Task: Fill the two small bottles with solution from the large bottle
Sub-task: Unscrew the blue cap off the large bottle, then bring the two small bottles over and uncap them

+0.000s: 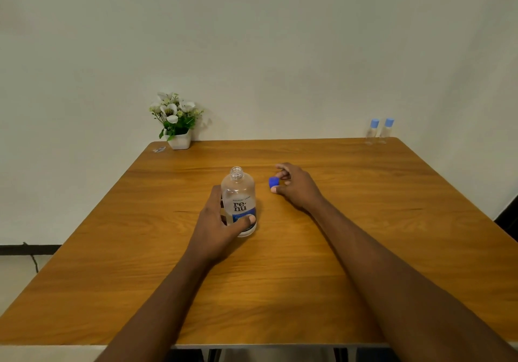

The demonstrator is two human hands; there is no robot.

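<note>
The large clear bottle [238,193] with a "renu" label stands upright mid-table, its mouth uncapped. My left hand [221,221] grips its lower body, thumb across the blue band of the label. To its right, my right hand [297,188] pinches the dark blue cap [273,182] between thumb and fingers, low over the tabletop. Two small clear bottles [379,133] with light blue caps stand side by side at the far right corner, well away from both hands.
A white pot of white flowers [176,122] stands at the far left corner of the wooden table [280,277], with a small clear scrap [159,149] beside it. A pale wall runs behind the table's far edge.
</note>
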